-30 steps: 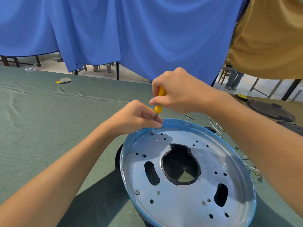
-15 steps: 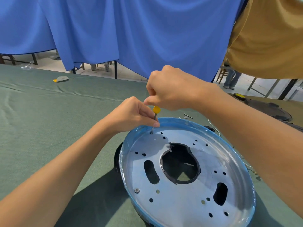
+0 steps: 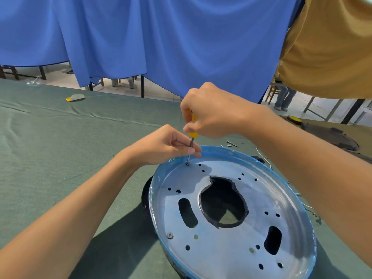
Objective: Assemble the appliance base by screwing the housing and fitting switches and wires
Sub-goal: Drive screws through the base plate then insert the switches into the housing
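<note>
Right hand (image 3: 211, 113) grips the yellow screwdriver (image 3: 192, 135) upright; left hand (image 3: 171, 146) pinches its shaft, steadying the tip on a screw (image 3: 187, 164) at the housing plate's (image 3: 231, 244) far-left rim, centre table.

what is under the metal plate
A black housing shows at the left edge of the metal plate and through its central cutout; everything else beneath is covered.

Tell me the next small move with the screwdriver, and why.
Probably turn the screwdriver to drive the screw home: the right hand grips its yellow handle, the left hand pinches the shaft, and the tip stands on the screw near the far rim of the metal plate.
</note>
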### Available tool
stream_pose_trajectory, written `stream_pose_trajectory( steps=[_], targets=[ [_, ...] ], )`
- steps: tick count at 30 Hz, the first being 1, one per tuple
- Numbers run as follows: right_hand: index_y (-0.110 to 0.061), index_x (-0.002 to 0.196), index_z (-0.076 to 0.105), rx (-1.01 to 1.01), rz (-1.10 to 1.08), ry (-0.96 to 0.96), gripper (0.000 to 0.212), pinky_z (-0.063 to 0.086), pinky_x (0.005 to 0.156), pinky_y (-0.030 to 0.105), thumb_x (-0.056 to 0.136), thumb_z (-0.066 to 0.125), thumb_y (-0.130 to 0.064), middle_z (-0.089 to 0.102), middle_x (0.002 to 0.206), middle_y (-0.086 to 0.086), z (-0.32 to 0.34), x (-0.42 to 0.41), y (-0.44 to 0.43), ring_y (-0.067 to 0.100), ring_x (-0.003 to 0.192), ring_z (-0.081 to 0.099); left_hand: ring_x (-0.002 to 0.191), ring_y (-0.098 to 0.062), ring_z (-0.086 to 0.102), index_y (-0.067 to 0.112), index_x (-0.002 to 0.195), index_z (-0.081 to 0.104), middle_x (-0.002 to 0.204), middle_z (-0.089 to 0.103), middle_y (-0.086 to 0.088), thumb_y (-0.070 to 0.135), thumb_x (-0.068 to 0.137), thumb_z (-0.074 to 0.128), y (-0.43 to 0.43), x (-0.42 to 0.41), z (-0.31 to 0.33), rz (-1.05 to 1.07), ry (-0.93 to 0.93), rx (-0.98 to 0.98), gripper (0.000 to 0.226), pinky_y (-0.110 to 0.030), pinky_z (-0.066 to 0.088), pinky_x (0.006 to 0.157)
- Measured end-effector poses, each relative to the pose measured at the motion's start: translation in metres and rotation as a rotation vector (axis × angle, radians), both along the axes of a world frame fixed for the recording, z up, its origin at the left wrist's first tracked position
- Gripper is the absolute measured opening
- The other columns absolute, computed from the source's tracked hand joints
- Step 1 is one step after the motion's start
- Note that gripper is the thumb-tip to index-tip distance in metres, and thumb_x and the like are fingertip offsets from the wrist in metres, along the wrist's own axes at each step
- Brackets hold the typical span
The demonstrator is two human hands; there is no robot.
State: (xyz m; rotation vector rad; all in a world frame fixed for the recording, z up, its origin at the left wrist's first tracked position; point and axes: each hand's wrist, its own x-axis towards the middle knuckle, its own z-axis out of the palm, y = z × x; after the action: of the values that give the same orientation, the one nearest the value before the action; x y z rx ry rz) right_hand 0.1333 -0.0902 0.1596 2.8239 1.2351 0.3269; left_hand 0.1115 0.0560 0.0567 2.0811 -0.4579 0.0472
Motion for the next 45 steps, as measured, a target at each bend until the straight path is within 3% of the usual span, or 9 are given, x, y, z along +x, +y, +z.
stream_pose_trajectory(
  steps=[6,14,17,20,26,32,37,41,45],
  targets=[
    [-0.017,0.073,0.047,0.137,-0.057,-0.096,0.033,0.037,0.057,0.033,0.089,0.061,-0.041,0.047,0.076,0.003,-0.014,0.006,-0.002,0.027,0.075,0.049,0.093,-0.037,0.067,0.021,0.077,0.081,0.084,0.077,-0.006,0.016,0.08,0.08,-0.004,0.003,0.0,0.125,-0.097,0.014,0.006,-0.054,0.05,0.09],
    [-0.014,0.123,0.053,0.813,0.222,0.101,0.034,0.039,0.059,0.021,0.091,0.062,-0.014,0.058,0.071,0.005,-0.067,0.007,-0.01,0.01,0.057,0.046,0.091,-0.039,0.066,0.01,0.099,0.079,0.096,0.076,-0.012,0.008,0.093,0.065,0.001,0.002,0.002,0.002,-0.027,-0.012,0.015,-0.059,0.046,0.098],
    [-0.014,0.123,0.056,0.832,0.196,0.008,0.034,0.037,0.054,0.03,0.09,0.065,-0.018,0.041,0.054,0.008,-0.07,0.011,-0.005,0.017,0.049,0.037,0.08,-0.027,0.054,0.01,0.096,0.079,0.094,0.07,-0.03,0.015,0.088,0.072,0.0,0.003,-0.002,0.008,0.008,-0.068,0.011,-0.044,0.046,0.083],
    [-0.016,0.12,0.058,0.829,0.19,0.0,0.033,0.035,0.055,0.022,0.089,0.068,-0.023,0.041,0.053,0.0,-0.068,0.012,-0.005,0.017,0.05,0.039,0.084,-0.018,0.069,0.011,0.09,0.079,0.088,0.077,-0.01,0.007,0.087,0.072,-0.003,0.004,-0.004,0.032,-0.018,-0.104,0.009,-0.038,0.053,0.089],
    [-0.029,0.142,0.046,0.792,0.287,0.28,0.058,0.051,0.077,0.022,0.089,0.06,-0.01,0.064,0.111,-0.001,-0.058,0.008,-0.017,0.014,0.085,0.06,0.103,-0.014,0.069,0.01,0.1,0.075,0.101,0.076,-0.006,0.004,0.094,0.062,0.0,0.001,-0.004,-0.005,0.03,-0.093,0.016,-0.044,0.046,0.105],
    [-0.021,0.118,0.058,0.869,0.25,0.252,0.039,0.051,0.065,0.023,0.083,0.072,-0.012,0.061,0.079,0.003,-0.058,0.009,-0.017,0.02,0.07,0.063,0.11,-0.044,0.062,0.012,0.107,0.075,0.106,0.076,-0.003,0.009,0.094,0.063,0.002,0.001,0.0,-0.016,0.045,-0.036,0.018,-0.06,0.041,0.104],
    [-0.015,0.108,0.054,0.925,0.177,0.153,0.037,0.046,0.06,0.019,0.08,0.077,-0.024,0.059,0.077,0.001,-0.063,0.011,-0.019,0.014,0.068,0.057,0.073,-0.008,0.067,0.014,0.082,0.081,0.077,0.076,-0.001,0.01,0.077,0.081,0.0,0.004,0.0,0.129,-0.082,-0.047,0.007,-0.036,0.054,0.078],
    [-0.017,0.106,0.059,1.066,0.224,0.207,0.022,0.049,0.067,0.016,0.086,0.07,-0.02,0.063,0.091,-0.005,-0.064,0.008,-0.019,0.012,0.08,0.063,0.091,-0.013,0.071,0.019,0.09,0.079,0.087,0.078,0.005,0.011,0.085,0.074,0.003,0.004,0.005,0.071,-0.057,0.053,0.011,-0.033,0.052,0.091],
    [-0.018,0.117,0.061,1.021,0.272,0.251,0.029,0.056,0.076,0.036,0.089,0.064,-0.011,0.064,0.091,-0.003,-0.064,0.006,-0.018,0.018,0.081,0.066,0.101,-0.018,0.069,0.007,0.103,0.076,0.095,0.077,0.001,0.004,0.091,0.066,0.002,-0.001,0.009,0.015,-0.011,0.054,0.017,-0.033,0.049,0.098]
  ],
)
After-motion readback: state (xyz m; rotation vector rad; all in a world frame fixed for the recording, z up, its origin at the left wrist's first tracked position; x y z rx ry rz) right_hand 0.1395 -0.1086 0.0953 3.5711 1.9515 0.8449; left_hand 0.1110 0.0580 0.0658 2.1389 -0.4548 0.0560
